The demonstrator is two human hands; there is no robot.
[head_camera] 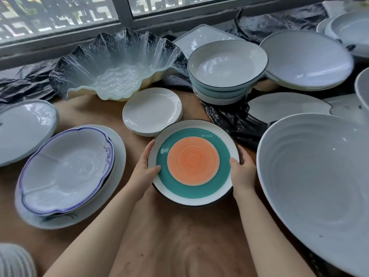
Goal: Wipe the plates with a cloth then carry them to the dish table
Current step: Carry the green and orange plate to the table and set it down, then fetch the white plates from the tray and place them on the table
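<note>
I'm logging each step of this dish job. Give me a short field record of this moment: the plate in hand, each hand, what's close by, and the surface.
plate: teal and orange plate, face up
left hand: grip on left rim
right hand: grip on right rim
behind plate: stack of small white plates
left of plate: blue-rimmed dish
right of plate: large grey bowl
surface: wooden table
cloth: none visible

— what do we see past the dishes?
— a window (pixel 79 15) with a patterned grille along the back, and crumpled black plastic sheeting (pixel 229 118) spread over our brown bench (pixel 179 236).
</note>
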